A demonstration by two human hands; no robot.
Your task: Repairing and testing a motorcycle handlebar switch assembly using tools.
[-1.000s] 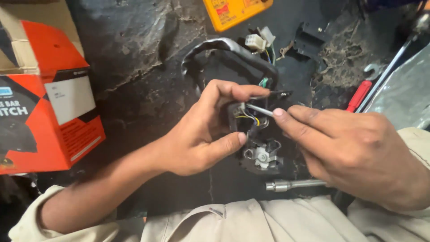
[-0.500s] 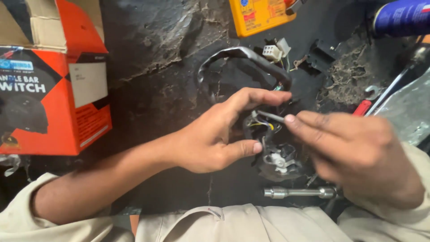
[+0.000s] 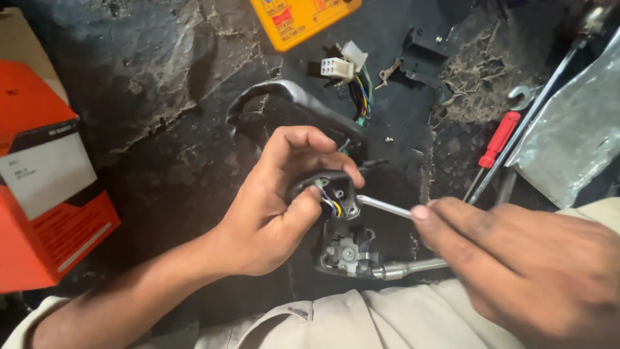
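My left hand (image 3: 274, 203) grips a black plastic switch housing (image 3: 337, 194) with coloured wires inside it. A black sleeved cable (image 3: 284, 94) loops away from the housing to white plug connectors (image 3: 342, 63) further up. My right hand (image 3: 523, 258) holds a thin metal screwdriver shaft (image 3: 382, 206) whose tip sits inside the housing. Just below lies the other half of the housing (image 3: 345, 249), with grey metal parts in it.
An orange cardboard box (image 3: 45, 194) stands at the left. A yellow meter (image 3: 300, 18) lies at the top. A red-handled screwdriver (image 3: 497, 141), a spanner (image 3: 523, 97), a socket extension bar (image 3: 413, 266) and a clear plastic bag (image 3: 575, 136) lie at the right on dark cracked ground.
The view has shifted, so the box and meter sit differently in the frame. My right hand has drawn back to the right and the screwdriver tip now points into the housing.
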